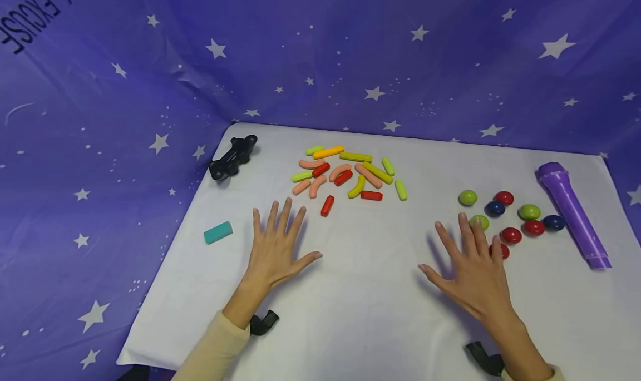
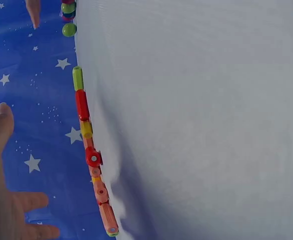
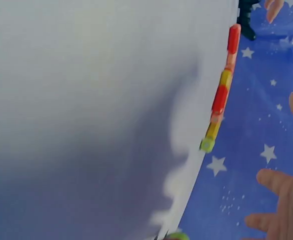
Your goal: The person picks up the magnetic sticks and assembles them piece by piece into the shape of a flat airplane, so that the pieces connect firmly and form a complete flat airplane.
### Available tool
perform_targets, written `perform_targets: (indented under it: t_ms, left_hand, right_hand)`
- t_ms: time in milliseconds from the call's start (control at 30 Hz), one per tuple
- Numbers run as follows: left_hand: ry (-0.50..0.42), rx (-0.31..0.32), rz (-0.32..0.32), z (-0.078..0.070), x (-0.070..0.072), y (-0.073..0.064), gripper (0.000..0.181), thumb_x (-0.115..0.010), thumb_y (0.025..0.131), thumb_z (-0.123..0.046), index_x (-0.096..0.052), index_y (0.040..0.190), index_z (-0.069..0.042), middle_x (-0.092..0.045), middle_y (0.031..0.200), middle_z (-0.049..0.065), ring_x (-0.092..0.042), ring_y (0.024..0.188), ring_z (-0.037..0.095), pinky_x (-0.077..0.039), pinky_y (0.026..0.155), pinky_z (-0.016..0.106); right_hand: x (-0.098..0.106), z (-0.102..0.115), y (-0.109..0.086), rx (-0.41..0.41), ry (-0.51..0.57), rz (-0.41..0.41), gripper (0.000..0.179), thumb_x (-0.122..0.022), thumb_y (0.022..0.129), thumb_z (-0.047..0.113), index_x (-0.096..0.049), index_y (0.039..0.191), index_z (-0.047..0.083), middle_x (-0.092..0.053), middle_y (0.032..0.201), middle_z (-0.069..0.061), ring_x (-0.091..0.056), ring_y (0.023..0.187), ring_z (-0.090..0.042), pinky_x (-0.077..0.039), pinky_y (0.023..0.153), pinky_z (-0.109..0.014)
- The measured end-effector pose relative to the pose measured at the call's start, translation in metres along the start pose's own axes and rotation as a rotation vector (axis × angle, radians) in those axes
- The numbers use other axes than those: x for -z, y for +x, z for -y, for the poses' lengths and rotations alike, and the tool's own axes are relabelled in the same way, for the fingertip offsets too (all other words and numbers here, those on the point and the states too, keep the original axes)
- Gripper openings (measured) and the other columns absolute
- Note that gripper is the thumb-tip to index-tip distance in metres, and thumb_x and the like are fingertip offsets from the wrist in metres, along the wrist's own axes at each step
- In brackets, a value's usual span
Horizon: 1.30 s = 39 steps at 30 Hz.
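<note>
Sticks [image 1: 343, 177], straight and curved, lie upper centre, just beyond the left hand [image 1: 274, 250], fingers splayed; at right, the right hand [image 1: 478, 275], also splayed, partly hides a green oval [image 1: 484, 221] and red oval [image 1: 504, 252]; contact is unclear.

Short sticks [image 1: 368, 176], some straight, some bent, in pink, red, orange, yellow and lime, lie loosely clustered on the tabletop [image 1: 360, 303] just beyond the left hand [image 1: 272, 254], its fingers [image 1: 285, 217] spread. A teal block [image 1: 218, 233] lies flat to that hand's left. By the right hand [image 1: 476, 278] I see glossy ovals [image 1: 511, 236], green, red and dark blue, two partly hidden behind its fingers
</note>
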State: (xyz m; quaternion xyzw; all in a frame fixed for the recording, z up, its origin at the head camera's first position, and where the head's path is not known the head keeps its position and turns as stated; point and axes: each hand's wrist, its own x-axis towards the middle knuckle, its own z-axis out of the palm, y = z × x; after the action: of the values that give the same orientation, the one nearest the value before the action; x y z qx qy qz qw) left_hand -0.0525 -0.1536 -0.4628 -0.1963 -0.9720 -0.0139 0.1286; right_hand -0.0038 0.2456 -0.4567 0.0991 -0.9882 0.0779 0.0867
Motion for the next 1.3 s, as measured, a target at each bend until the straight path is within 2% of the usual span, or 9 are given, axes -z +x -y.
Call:
perform_targets:
  t_ms: [133,300,467,567,633,833,1033,1200,1300]
  left_hand:
    - [-0.048,0.001,0.022,0.001,-0.001,0.001,0.103,-0.012,0.081,-0.088,-0.033,0.154,-0.018,-0.028,0.159,0.016,-0.029,0.144,0.042,-0.016,0.111,0.071]
    - [-0.130,0.008,0.030,0.003,-0.003,0.005,0.101,-0.014,0.083,-0.086,-0.033,0.153,-0.016,-0.032,0.157,0.016,-0.034,0.142,0.038,-0.025,0.111,0.064]
    - [-0.214,0.021,0.010,0.005,-0.005,0.014,0.086,-0.042,0.089,-0.074,-0.039,0.150,-0.013,-0.047,0.145,0.015,-0.049,0.128,0.032,-0.040,0.099,0.049]
    - [-0.271,0.046,-0.006,0.008,-0.008,0.026,0.070,-0.059,0.092,-0.055,-0.046,0.144,-0.010,-0.057,0.129,0.011,-0.056,0.114,0.030,-0.045,0.088,0.043]
    - [-0.327,0.066,-0.020,0.010,-0.012,0.037,0.059,-0.064,0.092,-0.043,-0.051,0.138,-0.009,-0.061,0.118,0.009,-0.058,0.104,0.028,-0.046,0.082,0.040]
    - [-0.477,0.098,-0.068,0.017,-0.026,0.076,0.040,-0.068,0.092,-0.023,-0.059,0.128,-0.007,-0.063,0.106,0.009,-0.058,0.090,0.024,-0.049,0.075,0.037]
    - [-0.457,0.094,-0.137,0.016,-0.041,0.107,0.026,-0.069,0.090,-0.014,-0.065,0.114,-0.002,-0.059,0.093,0.010,-0.055,0.082,0.023,-0.050,0.069,0.034]
    - [-0.426,0.111,-0.131,0.014,-0.052,0.116,0.021,-0.069,0.090,-0.011,-0.066,0.108,-0.001,-0.057,0.089,0.010,-0.054,0.077,0.023,-0.050,0.065,0.033]
    - [-0.412,0.123,-0.114,0.012,-0.055,0.119,0.016,-0.068,0.090,-0.010,-0.067,0.103,-0.001,-0.059,0.088,0.010,-0.057,0.078,0.023,-0.052,0.068,0.033]
  right_hand:
    - [-0.003,0.014,0.009,0.066,0.074,0.004,0.091,-0.073,0.074,0.057,-0.039,0.151,0.023,-0.026,0.159,-0.019,-0.020,0.148,-0.042,-0.013,0.117,-0.061]
    - [-0.011,0.032,0.023,0.166,0.189,0.010,0.074,-0.077,0.078,0.043,-0.051,0.142,0.016,-0.044,0.148,-0.019,-0.037,0.139,-0.041,-0.030,0.109,-0.062]
    - [-0.022,0.045,0.036,0.239,0.265,0.022,0.060,-0.078,0.080,0.033,-0.059,0.133,0.012,-0.057,0.134,-0.015,-0.051,0.125,-0.037,-0.040,0.102,-0.057]
    - [-0.028,0.051,0.046,0.262,0.299,0.033,0.056,-0.079,0.081,0.030,-0.060,0.130,0.013,-0.062,0.126,-0.011,-0.058,0.116,-0.033,-0.046,0.095,-0.053]
    - [-0.032,0.053,0.054,0.270,0.316,0.045,0.054,-0.079,0.081,0.030,-0.061,0.129,0.014,-0.064,0.122,-0.008,-0.061,0.111,-0.030,-0.049,0.090,-0.050]
    - [-0.038,0.062,0.081,0.265,0.366,0.108,0.050,-0.076,0.084,0.030,-0.060,0.130,0.016,-0.065,0.119,-0.004,-0.063,0.108,-0.027,-0.051,0.087,-0.048]
    - [-0.040,0.067,0.106,0.295,0.397,0.070,0.045,-0.077,0.084,0.027,-0.063,0.126,0.014,-0.066,0.118,-0.004,-0.063,0.107,-0.027,-0.052,0.086,-0.048]
    - [-0.044,0.071,0.127,0.317,0.424,0.030,0.041,-0.075,0.086,0.024,-0.064,0.124,0.014,-0.066,0.118,-0.005,-0.062,0.109,-0.026,-0.051,0.089,-0.047]
    - [-0.047,0.073,0.143,0.328,0.456,0.013,0.039,-0.076,0.085,0.021,-0.065,0.121,0.011,-0.068,0.112,-0.006,-0.063,0.102,-0.024,-0.052,0.088,-0.044]
